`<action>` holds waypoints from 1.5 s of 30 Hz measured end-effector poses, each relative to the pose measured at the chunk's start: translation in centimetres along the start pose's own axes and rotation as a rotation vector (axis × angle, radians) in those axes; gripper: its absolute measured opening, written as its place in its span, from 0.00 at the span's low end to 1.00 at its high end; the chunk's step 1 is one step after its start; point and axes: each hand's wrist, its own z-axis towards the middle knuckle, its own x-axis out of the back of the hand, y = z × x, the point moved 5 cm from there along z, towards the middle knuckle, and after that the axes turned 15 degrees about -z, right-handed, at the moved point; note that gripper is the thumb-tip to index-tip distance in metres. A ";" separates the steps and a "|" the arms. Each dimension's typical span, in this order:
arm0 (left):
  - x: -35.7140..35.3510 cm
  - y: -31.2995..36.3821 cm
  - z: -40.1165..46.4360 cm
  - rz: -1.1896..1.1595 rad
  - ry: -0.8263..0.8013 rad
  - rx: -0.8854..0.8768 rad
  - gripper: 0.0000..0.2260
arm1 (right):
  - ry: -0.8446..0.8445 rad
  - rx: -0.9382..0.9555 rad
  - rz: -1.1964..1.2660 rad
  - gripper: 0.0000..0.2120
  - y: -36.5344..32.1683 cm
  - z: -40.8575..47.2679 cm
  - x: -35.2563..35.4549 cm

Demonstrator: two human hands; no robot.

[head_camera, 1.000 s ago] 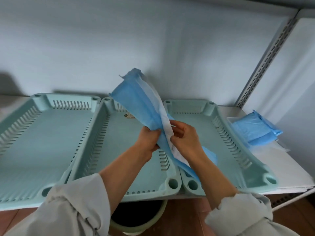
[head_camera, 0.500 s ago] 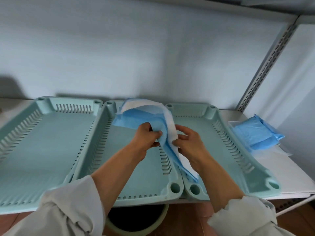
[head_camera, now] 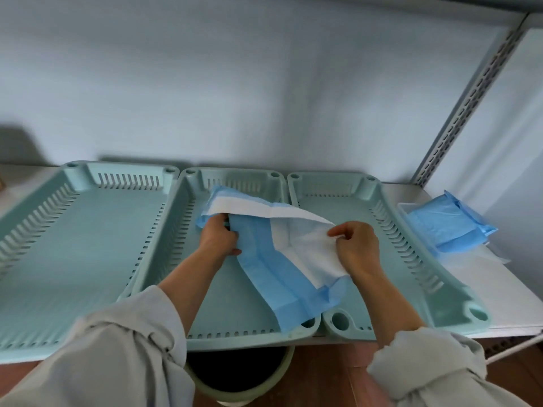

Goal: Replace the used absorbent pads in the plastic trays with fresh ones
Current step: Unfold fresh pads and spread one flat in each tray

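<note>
Three pale green plastic trays sit side by side on a white shelf: the left tray (head_camera: 88, 230), the middle tray (head_camera: 232, 318) and the right tray (head_camera: 411, 259). A blue and white absorbent pad (head_camera: 282, 259) is partly unfolded over the middle tray, and its right part drapes across the rim between the middle and right trays. My left hand (head_camera: 219, 237) grips its left blue edge. My right hand (head_camera: 355, 243) pinches the white layer on its right side. The left and right trays hold no pad.
A stack of folded blue pads (head_camera: 446, 224) lies on the shelf to the right of the trays. A green bin (head_camera: 235, 374) with a dark inside stands on the wooden floor below the shelf edge. A slotted metal upright (head_camera: 470, 98) rises at the right.
The pad was held up folded above the trays; it has come down over the middle tray and my hands have moved apart, spreading it open.
</note>
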 end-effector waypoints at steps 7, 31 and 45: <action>-0.9 0.4 -0.1 0.109 0.152 -0.081 0.19 | -0.274 0.085 -0.539 0.10 0.3 -0.1 -1.4; -4.6 4.4 -2.9 0.504 -0.093 -0.387 0.18 | -0.055 -0.029 -0.402 0.28 -0.2 2.1 1.0; -3.3 3.6 -4.2 -0.010 -0.168 -0.148 0.15 | -0.329 0.182 -0.532 0.36 0.8 -1.4 -2.8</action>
